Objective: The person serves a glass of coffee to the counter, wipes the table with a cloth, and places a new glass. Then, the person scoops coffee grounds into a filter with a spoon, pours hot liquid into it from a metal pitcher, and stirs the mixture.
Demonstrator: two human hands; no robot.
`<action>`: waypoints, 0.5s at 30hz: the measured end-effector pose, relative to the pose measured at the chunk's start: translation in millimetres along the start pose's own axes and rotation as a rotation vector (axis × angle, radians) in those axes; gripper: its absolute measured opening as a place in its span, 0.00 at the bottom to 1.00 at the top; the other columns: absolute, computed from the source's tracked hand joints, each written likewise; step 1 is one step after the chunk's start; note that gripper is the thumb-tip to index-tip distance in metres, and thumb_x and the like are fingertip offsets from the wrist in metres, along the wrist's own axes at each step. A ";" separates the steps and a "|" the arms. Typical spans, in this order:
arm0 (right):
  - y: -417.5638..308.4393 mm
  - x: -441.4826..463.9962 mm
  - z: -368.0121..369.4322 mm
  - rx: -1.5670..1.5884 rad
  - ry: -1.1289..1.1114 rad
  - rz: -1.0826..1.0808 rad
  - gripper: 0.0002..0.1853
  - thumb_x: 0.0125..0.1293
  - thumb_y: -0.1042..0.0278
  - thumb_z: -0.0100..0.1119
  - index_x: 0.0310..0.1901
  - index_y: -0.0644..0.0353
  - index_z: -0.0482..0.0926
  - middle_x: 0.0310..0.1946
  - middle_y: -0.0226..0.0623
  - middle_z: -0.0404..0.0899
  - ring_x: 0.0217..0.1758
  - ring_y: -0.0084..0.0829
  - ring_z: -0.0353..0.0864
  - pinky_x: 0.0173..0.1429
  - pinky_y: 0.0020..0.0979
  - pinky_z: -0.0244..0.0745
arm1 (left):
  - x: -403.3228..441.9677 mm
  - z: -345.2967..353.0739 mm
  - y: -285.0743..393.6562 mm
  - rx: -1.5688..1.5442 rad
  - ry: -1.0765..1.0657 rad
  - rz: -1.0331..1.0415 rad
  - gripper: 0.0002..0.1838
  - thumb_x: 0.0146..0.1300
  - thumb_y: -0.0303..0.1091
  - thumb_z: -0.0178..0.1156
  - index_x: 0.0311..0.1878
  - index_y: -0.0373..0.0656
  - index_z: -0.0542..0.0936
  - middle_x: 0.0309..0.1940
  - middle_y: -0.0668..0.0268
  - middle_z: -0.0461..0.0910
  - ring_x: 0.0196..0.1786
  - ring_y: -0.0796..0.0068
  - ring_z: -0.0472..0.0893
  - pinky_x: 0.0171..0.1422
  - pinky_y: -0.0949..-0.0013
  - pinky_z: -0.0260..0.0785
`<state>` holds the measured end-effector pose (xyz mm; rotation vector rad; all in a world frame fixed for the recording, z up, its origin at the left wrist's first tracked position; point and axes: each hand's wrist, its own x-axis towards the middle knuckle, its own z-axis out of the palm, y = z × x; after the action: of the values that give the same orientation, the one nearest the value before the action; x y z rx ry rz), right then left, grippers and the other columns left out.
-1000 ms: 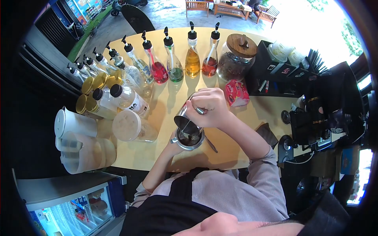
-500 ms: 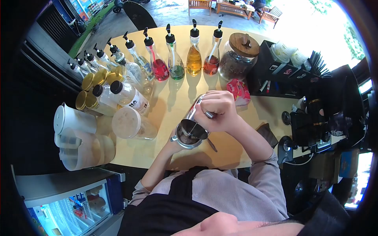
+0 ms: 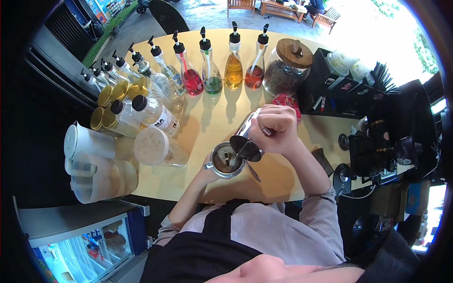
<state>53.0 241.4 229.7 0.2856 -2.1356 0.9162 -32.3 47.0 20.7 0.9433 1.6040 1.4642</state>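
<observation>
My right hand (image 3: 279,126) is closed round the handle of a shiny metal pitcher (image 3: 247,147). That pitcher is tipped to the left, with its rim over the right edge of a metal cup (image 3: 212,164). Brown liquid with pale foam (image 3: 228,159) shows inside the cup. My left hand (image 3: 210,175) is wrapped round the cup's left side, its fingers mostly hidden beneath. A thin dark utensil (image 3: 255,174) lies on the table just right of the cup. Behind my right hand sits a pink packet (image 3: 287,101), partly covered.
Pump bottles of coloured syrup (image 3: 233,70) line the far table edge (image 3: 217,34). A wooden-lidded jar (image 3: 288,68) and a black organizer (image 3: 321,75) stand back right. Lidded tubs (image 3: 160,147) and a clear jug (image 3: 92,181) are at left, coffee equipment (image 3: 377,146) at right.
The tilted pitcher and my right hand have shifted slightly right, away from the cup's opening. More of the foamy brown liquid shows now. My left hand stays in place.
</observation>
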 end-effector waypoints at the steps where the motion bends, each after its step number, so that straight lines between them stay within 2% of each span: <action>1: 1.1 0.1 -0.5 0.005 0.011 -0.002 0.20 0.49 0.78 0.59 0.10 0.58 0.58 0.08 0.32 0.57 0.11 0.33 0.61 0.20 0.31 0.59 | -0.2 -0.2 0.7 0.022 0.006 0.007 0.34 0.43 0.37 0.77 0.55 0.40 0.75 0.47 0.64 0.81 0.49 0.74 0.80 0.57 0.67 0.73; 7: 4.3 4.9 -2.7 -0.037 0.024 0.009 0.20 0.49 0.79 0.59 0.10 0.58 0.58 0.08 0.33 0.57 0.11 0.33 0.61 0.20 0.30 0.59 | -1.5 -1.9 7.3 0.024 0.009 0.018 0.32 0.43 0.37 0.76 0.53 0.40 0.76 0.45 0.63 0.82 0.48 0.73 0.81 0.56 0.67 0.73; 14: 12.2 11.3 4.3 -0.037 0.033 -0.019 0.20 0.49 0.78 0.59 0.10 0.58 0.58 0.08 0.33 0.57 0.11 0.33 0.61 0.19 0.31 0.59 | -0.9 -3.9 -23.1 -0.002 -0.005 0.008 0.34 0.41 0.37 0.77 0.54 0.39 0.75 0.46 0.62 0.81 0.48 0.73 0.80 0.56 0.66 0.73; 15: 11.8 13.0 5.5 -0.033 0.038 -0.024 0.20 0.49 0.78 0.60 0.10 0.58 0.59 0.08 0.33 0.57 0.11 0.33 0.61 0.19 0.30 0.59 | -0.7 -5.7 -25.5 0.043 -0.055 0.018 0.31 0.48 0.32 0.72 0.57 0.39 0.74 0.51 0.63 0.79 0.53 0.73 0.78 0.60 0.66 0.71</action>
<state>35.6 247.3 230.8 0.2748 -2.1065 0.8648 -37.9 42.0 -4.4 1.0161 1.5962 1.4086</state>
